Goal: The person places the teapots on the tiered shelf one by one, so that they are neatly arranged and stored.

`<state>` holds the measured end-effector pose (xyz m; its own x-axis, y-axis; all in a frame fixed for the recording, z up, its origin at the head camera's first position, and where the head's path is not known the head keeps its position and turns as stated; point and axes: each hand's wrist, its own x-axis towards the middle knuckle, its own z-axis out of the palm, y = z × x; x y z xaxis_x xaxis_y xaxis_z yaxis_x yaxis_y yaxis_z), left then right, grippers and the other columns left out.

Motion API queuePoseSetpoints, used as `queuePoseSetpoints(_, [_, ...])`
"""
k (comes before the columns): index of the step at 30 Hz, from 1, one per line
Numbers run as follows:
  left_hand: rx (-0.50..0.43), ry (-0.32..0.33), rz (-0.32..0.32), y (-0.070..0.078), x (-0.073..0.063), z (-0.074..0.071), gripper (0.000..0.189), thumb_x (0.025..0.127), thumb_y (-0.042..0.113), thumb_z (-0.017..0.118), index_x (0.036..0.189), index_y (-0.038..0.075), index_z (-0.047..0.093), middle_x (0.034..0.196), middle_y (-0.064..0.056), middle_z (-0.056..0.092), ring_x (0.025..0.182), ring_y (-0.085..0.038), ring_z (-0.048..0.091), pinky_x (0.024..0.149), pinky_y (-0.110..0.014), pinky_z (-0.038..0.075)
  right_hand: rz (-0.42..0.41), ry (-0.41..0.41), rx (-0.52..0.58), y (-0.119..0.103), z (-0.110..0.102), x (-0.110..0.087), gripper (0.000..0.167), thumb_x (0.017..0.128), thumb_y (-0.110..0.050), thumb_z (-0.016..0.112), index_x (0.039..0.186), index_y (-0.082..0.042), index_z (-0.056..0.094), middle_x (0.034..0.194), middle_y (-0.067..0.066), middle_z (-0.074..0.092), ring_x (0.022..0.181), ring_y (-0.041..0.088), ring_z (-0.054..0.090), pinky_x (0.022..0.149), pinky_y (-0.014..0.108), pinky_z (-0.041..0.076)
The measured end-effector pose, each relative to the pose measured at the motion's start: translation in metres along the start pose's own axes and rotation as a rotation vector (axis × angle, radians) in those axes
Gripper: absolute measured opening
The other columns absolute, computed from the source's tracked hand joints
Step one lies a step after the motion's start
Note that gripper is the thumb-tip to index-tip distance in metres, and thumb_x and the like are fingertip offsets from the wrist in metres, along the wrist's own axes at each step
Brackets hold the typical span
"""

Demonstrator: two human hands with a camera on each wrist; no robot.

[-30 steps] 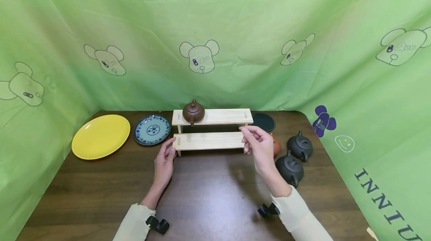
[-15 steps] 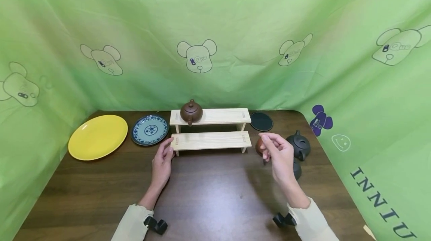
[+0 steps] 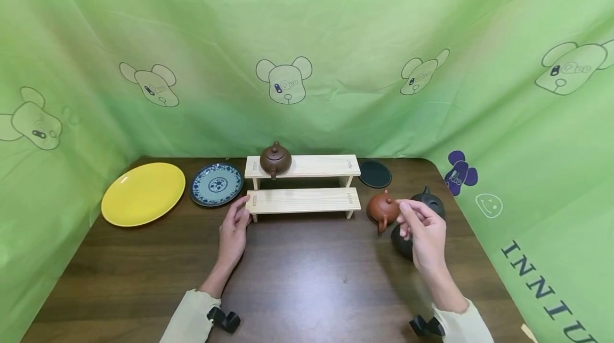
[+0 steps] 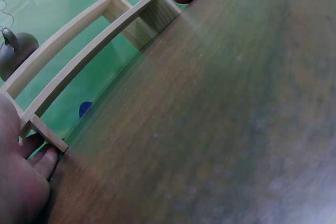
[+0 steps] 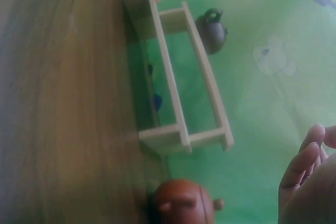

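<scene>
My left hand (image 3: 233, 234) touches the left end of a low two-tier wooden rack (image 3: 302, 201); in the left wrist view its fingers (image 4: 46, 160) lie against the rack's leg. A dark brown teapot (image 3: 275, 159) sits on the upper tier toward the left. Over on the right, my right hand (image 3: 428, 234) is in the air with loosely bent fingers and nothing visible in them. Its fingertips appear beside an orange-brown clay teapot (image 3: 381, 210); whether they touch it cannot be told. Two black teapots (image 3: 429, 202) are partly hidden behind that hand.
A yellow oval plate (image 3: 143, 195) and a blue patterned plate (image 3: 217, 185) lie left of the rack. A dark round coaster (image 3: 376, 174) is at its right. Green printed cloth (image 3: 288, 23) encloses the back and sides of the wooden table (image 3: 307, 284).
My right hand has left the rack's right end and moved right, toward the teapots, uncovering the orange-brown one. The left hand has stayed at the rack's left end.
</scene>
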<state>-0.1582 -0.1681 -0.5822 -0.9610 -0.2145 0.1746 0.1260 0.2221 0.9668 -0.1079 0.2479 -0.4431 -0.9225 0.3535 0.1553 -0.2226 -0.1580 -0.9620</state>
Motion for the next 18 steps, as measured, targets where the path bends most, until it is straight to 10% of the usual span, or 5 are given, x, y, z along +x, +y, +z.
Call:
queuePoseSetpoints(12, [0.008,-0.016,-0.032,-0.001,0.0,-0.001,0.038,0.117,0.019,0.057,0.153,0.028,0.064,0.085,0.006,0.07,0.066,-0.016,0.052,0.066,-0.032,0.046,0.019,0.133,-0.003,0.008,-0.041,0.007,0.018,0.107,0.003,0.069,0.097,-0.002,0.084,0.063,0.0,0.066,0.045,0.006,0.052,0.043,0.016,0.039])
queuePoseSetpoints(18, [-0.039,-0.002,0.098,0.009,-0.005,0.0,0.037,0.118,0.024,0.057,0.153,0.017,0.065,0.097,-0.008,0.077,0.071,-0.017,0.054,0.067,-0.028,0.042,0.07,0.178,-0.021,0.015,-0.06,0.009,0.016,0.106,-0.001,0.073,0.095,-0.003,0.085,0.062,0.0,0.065,0.045,0.006,0.051,0.042,0.017,0.037])
